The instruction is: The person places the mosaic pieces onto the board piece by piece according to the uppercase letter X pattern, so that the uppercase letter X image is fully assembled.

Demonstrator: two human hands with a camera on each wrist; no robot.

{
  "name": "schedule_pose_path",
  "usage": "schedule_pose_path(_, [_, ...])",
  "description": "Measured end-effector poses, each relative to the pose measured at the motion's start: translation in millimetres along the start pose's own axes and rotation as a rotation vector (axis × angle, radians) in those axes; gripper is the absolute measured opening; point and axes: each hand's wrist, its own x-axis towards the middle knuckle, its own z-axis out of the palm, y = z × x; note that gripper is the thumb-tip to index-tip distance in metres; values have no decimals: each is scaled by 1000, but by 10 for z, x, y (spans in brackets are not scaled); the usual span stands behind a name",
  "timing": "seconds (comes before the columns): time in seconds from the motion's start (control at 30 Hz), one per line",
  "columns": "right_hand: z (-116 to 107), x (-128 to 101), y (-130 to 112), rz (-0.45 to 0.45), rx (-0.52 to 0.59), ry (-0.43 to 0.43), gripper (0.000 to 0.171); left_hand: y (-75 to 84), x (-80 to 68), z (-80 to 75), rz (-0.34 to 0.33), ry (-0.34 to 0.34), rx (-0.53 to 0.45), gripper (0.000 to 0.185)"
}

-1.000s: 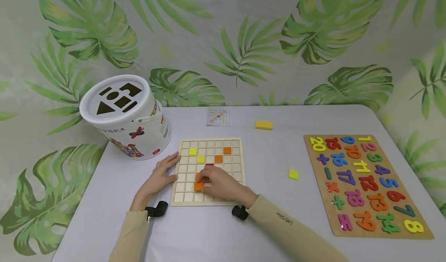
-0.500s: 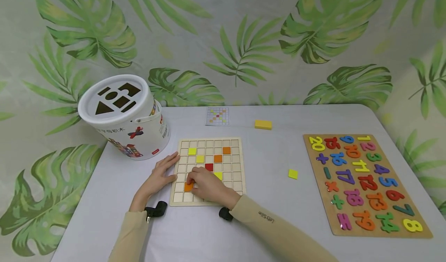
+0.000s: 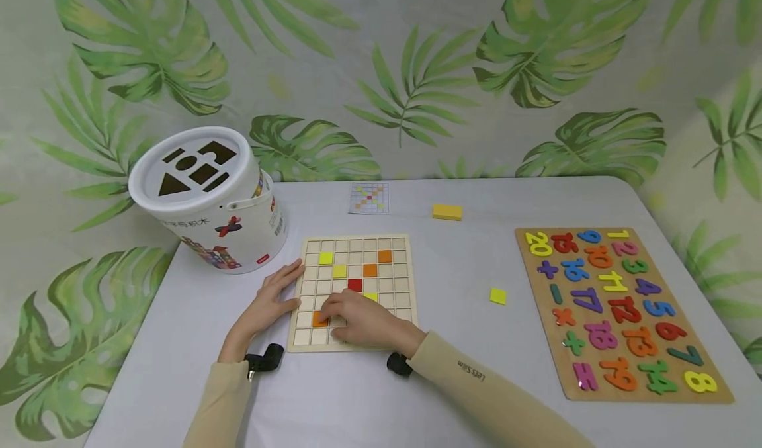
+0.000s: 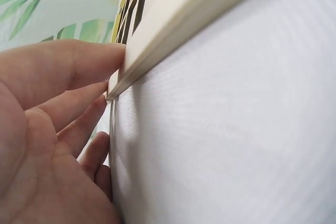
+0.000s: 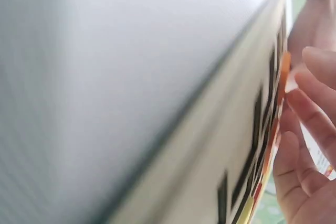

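A wooden grid board lies flat, with yellow, orange and red square tiles in some cells. My left hand rests along the board's left edge, fingers extended; the left wrist view shows fingertips touching the wooden rim. Over the lower part of the board is my right hand. Its fingertips touch an orange tile in the lower left, while the thumb stands apart from it. In the right wrist view the tile's orange edge stands out from the board. Cells beneath the right hand are hidden.
A loose yellow tile lies right of the board. Behind are a small pattern card and a yellow block. A white bucket stands at the back left, a number puzzle board at the right.
My right hand has carried the orange tile leftward by about one cell. Its thumb has since come off the tile, and the hand has shifted slightly right. My left hand stays put.
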Motion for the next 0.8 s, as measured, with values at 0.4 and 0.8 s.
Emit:
schedule_pose_path(0.4, [-36,-172,54,5,-5,13,27,-7,0,-1,-4,4,-8,62])
schedule_pose_path(0.8, [-612,-998,549,212,198,231,26,-1,3,11,-16,15,-11,63])
